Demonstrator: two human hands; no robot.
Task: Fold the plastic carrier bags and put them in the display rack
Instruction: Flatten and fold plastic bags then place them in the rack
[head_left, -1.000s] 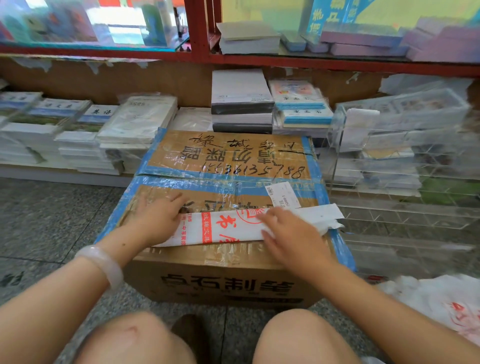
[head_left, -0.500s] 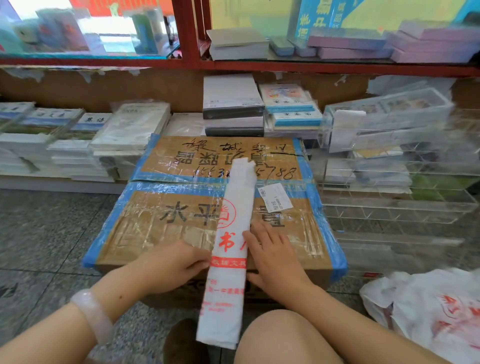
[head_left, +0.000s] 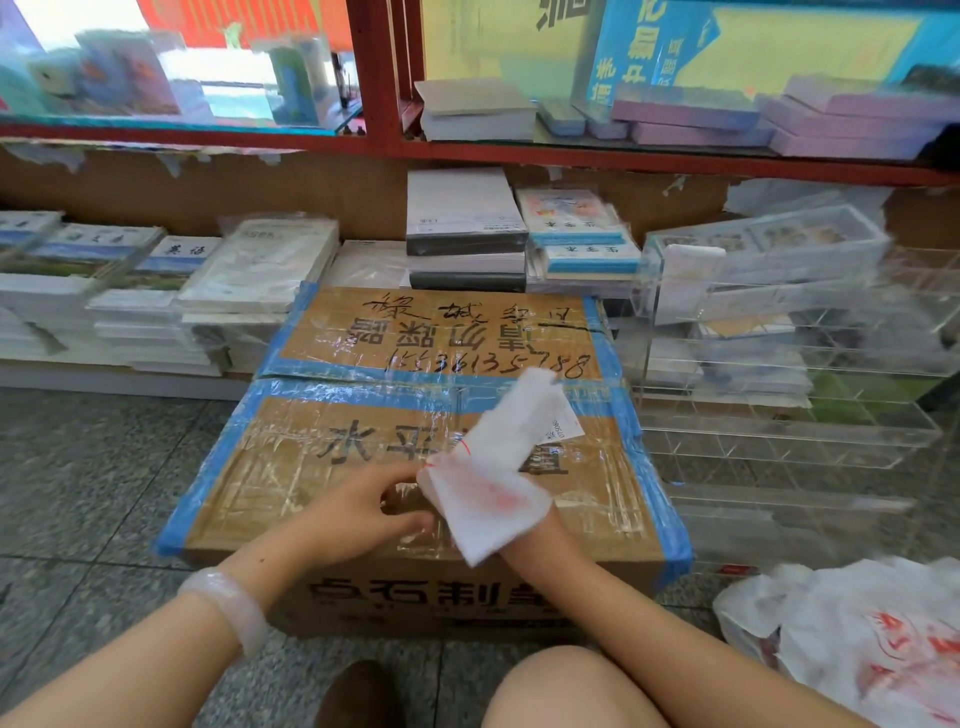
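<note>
Taped cardboard box (head_left: 415, 441) below, both hands raised, left hand (head_left: 363, 512) and hidden right hand pinching folded bag (head_left: 493, 483)

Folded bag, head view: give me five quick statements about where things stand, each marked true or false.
1. The folded bag is held above the cardboard box. True.
2. The left hand is far from the bag. False: its fingers meet the bag's edge.
3. The right hand is in plain view. False: the bag covers it; only the right forearm shows.
4. A heap of unfolded bags lies on the floor to the right. True.
5. The clear display rack stands to the left of the box. False: it stands to the right of the box.
</note>
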